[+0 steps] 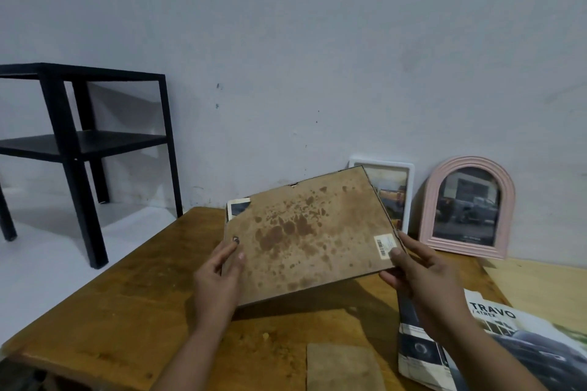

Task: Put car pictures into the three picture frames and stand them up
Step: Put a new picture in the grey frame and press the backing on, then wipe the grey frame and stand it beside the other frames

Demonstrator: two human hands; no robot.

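I hold a large picture frame (pixel 313 232) above the wooden table (pixel 127 305), its stained brown backboard facing me. My left hand (pixel 219 279) grips its left edge and my right hand (pixel 422 276) grips its right edge near a barcode sticker. A corner of a picture (pixel 239 208) sticks out at the frame's upper left. A white frame (pixel 394 194) with a car picture stands against the wall, partly hidden behind the held frame. To its right stands a pink arched frame (pixel 468 208) with a car picture inside.
Car brochures (pixel 508 343) lie on the table at the right front. A brown cardboard piece (pixel 343 365) lies at the front edge. A black two-tier side table (pixel 79 136) stands on the floor to the left. The wall is just behind the frames.
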